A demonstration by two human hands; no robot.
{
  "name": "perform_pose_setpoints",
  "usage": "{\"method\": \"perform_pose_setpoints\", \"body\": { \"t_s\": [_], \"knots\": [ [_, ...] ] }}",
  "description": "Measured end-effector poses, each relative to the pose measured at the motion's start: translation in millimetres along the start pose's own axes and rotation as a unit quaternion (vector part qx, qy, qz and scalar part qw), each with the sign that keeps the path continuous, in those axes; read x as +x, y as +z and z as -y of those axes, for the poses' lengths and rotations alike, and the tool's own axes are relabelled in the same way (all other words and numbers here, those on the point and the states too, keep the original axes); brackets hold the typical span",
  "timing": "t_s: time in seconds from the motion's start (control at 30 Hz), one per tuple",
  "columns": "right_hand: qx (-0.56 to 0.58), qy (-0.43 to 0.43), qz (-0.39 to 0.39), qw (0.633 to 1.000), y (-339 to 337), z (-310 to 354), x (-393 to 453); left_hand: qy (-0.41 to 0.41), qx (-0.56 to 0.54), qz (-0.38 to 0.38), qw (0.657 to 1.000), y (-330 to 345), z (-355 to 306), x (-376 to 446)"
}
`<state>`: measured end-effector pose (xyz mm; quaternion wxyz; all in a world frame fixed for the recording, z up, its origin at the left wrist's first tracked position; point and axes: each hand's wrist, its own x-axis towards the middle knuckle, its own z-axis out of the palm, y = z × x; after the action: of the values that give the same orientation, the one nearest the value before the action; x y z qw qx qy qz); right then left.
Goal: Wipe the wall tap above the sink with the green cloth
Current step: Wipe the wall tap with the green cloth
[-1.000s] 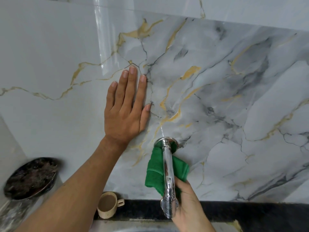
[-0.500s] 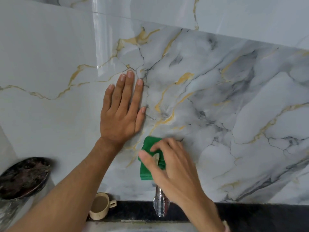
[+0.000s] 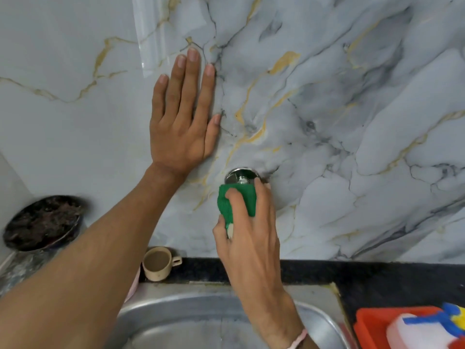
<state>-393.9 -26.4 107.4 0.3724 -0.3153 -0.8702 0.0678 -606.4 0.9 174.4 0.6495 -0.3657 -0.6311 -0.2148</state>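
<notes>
The chrome wall tap [image 3: 241, 175] sticks out of the marble-pattern wall; only its round base flange and a bit of the stem show. My right hand [image 3: 247, 233] is wrapped over the spout, pressing the green cloth [image 3: 227, 203] around it just below the flange. The spout itself is hidden under the cloth and hand. My left hand [image 3: 183, 114] lies flat on the wall up and to the left of the tap, fingers extended and holding nothing.
A steel sink [image 3: 176, 321] lies below the tap. A beige cup [image 3: 158, 263] stands on the black counter ledge [image 3: 352, 270]. A dark round pan [image 3: 41, 221] sits at the left. An orange tray [image 3: 370, 323] with a white-blue item is at bottom right.
My right hand came from under the spout, over its top, and now grips the cloth around it near the flange. The view tilted down, showing the sink. The left hand stayed put.
</notes>
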Motion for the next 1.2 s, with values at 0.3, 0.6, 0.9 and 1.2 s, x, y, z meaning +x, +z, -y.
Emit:
{"method": "perform_pose_setpoints", "body": {
  "t_s": [0.3,0.6,0.9,1.2],
  "knots": [
    [0.165,-0.111,-0.047,0.979,17.6,-37.7,-74.4,-0.001,0.002,0.007,1.000,2.5,0.6,-0.7],
    [0.748,0.408,0.052,0.521,-2.6,-84.9,-37.0,-0.003,-0.005,0.004,1.000,2.3,0.3,-2.4],
    [0.745,0.379,0.318,0.447,13.6,-66.9,42.2,0.000,0.004,0.004,1.000,1.1,0.0,-1.6],
    [0.727,0.311,0.307,0.529,9.4,-67.8,-25.0,-0.004,0.005,0.001,1.000,2.7,0.7,-2.4]
  ]
}}
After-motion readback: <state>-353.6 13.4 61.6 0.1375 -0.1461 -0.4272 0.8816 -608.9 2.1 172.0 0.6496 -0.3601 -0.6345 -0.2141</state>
